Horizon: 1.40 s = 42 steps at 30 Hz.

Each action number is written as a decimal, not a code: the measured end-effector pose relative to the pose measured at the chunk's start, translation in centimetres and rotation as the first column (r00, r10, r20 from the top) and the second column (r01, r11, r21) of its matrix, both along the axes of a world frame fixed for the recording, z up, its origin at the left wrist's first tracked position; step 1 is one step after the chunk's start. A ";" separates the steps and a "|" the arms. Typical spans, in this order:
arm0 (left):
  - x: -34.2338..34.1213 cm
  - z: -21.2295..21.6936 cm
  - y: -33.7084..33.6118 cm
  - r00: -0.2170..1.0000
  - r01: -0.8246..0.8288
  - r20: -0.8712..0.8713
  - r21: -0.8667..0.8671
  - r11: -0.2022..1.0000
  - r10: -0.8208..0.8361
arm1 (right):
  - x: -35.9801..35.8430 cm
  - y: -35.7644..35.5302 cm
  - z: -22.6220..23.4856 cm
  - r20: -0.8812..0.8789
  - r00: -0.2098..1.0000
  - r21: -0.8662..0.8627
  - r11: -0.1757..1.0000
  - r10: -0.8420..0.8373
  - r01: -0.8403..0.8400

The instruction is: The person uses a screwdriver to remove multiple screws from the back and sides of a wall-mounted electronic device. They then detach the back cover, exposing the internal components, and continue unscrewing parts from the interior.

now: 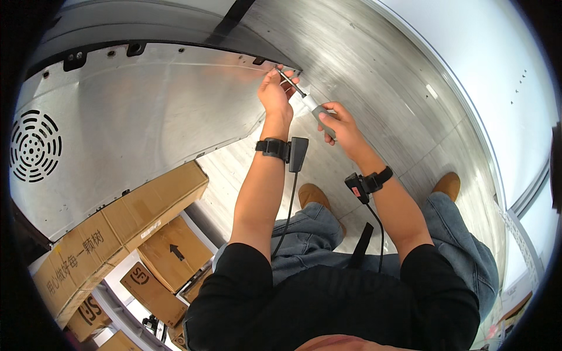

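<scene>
My right hand (338,126) is wrapped round the grey handle of a cordless screwdriver (322,114). Its long dark metal bit (294,85) points up and to the left, toward the far right corner of a large silver metal panel (158,111). At that corner my left hand (276,90) has its thumb and fingers closed about the tip of the bit. Whether a screw sits between those fingertips is too small to tell. The panel belongs to a big dark-edged appliance and has holes along its far edge.
A long cardboard box (117,228) lies along the panel's near edge, with more cartons (175,251) below it at the left. Grey wood-look floor (374,70) stretches to the right, toward a white surface (492,70). Each wrist wears a strapped black device with a cable.
</scene>
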<state>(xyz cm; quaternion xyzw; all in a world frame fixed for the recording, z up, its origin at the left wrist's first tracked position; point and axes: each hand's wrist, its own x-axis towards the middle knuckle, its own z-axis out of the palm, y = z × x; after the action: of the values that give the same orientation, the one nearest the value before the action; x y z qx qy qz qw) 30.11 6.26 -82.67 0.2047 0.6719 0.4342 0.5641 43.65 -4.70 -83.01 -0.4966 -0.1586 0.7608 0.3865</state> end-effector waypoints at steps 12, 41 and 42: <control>0.2 -0.6 0.2 1.000 0.004 -0.009 0.033 0.999 -0.004 | 0.4 0.2 0.6 -0.117 0.993 -0.052 0.999 -0.015 0.009; -0.9 -0.5 0.6 0.994 0.061 0.089 0.024 0.998 -0.063 | -0.8 0.2 -3.2 0.189 0.981 0.029 0.998 0.045 -0.051; -0.7 -0.1 0.5 0.997 0.058 0.058 0.016 0.998 -0.058 | -1.2 0.1 -3.6 0.295 0.955 0.062 0.997 0.034 -0.055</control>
<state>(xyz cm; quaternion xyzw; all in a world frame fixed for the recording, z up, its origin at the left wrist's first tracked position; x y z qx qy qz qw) 29.44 6.72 -82.77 0.2154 0.6456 0.4284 0.5945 42.42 -4.63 -86.65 -0.5865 -0.2517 0.6813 0.3585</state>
